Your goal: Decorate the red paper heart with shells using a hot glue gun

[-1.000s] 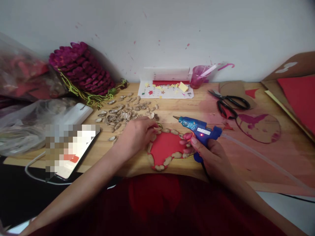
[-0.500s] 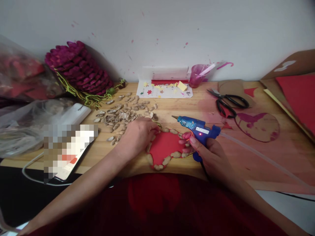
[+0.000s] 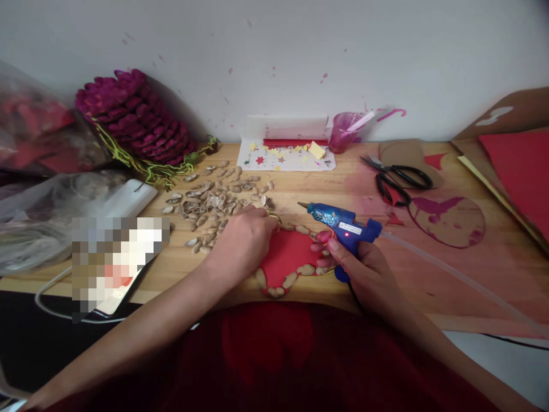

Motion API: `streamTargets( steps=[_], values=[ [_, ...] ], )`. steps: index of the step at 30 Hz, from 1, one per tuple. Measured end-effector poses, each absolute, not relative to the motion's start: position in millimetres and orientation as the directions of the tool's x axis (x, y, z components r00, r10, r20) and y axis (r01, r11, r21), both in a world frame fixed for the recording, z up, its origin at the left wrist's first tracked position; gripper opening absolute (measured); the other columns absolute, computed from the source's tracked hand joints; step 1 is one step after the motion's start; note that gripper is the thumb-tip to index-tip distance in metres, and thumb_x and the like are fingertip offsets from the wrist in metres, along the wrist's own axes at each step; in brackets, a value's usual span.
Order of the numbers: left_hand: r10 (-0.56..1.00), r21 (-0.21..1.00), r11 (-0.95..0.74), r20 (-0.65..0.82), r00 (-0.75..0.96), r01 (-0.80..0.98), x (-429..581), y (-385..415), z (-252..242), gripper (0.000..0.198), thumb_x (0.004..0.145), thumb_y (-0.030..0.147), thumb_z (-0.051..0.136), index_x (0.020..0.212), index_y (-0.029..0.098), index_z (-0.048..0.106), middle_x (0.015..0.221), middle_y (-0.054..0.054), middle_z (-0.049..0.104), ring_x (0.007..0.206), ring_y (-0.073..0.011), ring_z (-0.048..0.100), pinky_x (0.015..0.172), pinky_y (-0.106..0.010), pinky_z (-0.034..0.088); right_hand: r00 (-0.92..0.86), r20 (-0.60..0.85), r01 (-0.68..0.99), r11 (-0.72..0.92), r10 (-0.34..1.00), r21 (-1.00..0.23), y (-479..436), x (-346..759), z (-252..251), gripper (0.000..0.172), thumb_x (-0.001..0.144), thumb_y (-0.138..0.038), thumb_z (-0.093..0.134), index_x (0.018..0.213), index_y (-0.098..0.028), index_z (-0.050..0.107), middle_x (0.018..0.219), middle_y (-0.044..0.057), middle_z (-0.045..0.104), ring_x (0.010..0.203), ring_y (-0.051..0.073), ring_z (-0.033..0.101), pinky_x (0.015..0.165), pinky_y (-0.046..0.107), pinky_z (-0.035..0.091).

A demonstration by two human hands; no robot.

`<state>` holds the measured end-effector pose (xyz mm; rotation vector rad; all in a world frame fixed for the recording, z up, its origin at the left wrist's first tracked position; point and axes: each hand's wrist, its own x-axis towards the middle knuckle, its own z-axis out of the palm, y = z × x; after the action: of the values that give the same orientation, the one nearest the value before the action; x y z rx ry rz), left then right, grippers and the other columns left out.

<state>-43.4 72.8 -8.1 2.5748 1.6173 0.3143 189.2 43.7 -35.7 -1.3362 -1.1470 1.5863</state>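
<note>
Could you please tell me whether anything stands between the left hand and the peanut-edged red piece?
Nothing visible does: the left hand covers the upper-left edge of the red piece, hiding whatever lies beneath.

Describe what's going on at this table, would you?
A person holds a blue glue gun in the right hand, its small red light lit. The left hand is at the edge of a red cutout; whether it pinches anything is hidden. Peanut shells line much of the cutout's visible edge, and a loose pile of shells lies beyond the left hand.
</note>
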Motion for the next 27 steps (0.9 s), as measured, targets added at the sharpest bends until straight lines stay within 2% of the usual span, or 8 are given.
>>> streamTargets(
  steps=[6,12,27],
  values=[
    [0.888,0.098,-0.455,0.116,0.444,0.885,-40.0,73.7,-7.2,0.023,0.09,0.009,0.057,0.071,0.015,0.067,0.071,-0.005,0.062,0.07,-0.0199,0.056,0.065,-0.032,0.042,-0.173,-0.305,0.003,-0.309,0.937,-0.951,44.9,186.9,-34.9,0.033,0.086,-0.053,0.069,0.101,-0.023,0.07,0.096,0.006,0.077,0.074,0.017,0.073,0.069,0.031,0.06],
    [0.865,0.11,-0.497,0.141,0.481,0.861,-42.0,73.1,-8.5,0.023,0.092,0.011,0.057,0.071,0.016,0.065,0.072,-0.005,0.063,0.071,-0.019,0.055,0.067,-0.031,0.043,-0.174,-0.306,0.012,-0.309,0.936,-0.951,45.9,187.0,-33.6,0.035,0.085,-0.053,0.069,0.101,-0.022,0.07,0.098,0.007,0.077,0.075,0.017,0.073,0.07,0.031,0.061],
    [0.879,0.043,-0.464,0.146,0.454,0.885,-37.4,69.8,-6.3,0.023,0.09,0.006,0.056,0.072,0.016,0.066,0.07,-0.005,0.061,0.07,-0.0212,0.057,0.065,-0.033,0.045,-0.157,-0.322,0.024,-0.323,0.933,-0.946,44.6,186.3,-30.4,0.035,0.084,-0.054,0.071,0.099,-0.023,0.07,0.095,0.006,0.077,0.072,0.017,0.073,0.069,0.031,0.06]
  ],
)
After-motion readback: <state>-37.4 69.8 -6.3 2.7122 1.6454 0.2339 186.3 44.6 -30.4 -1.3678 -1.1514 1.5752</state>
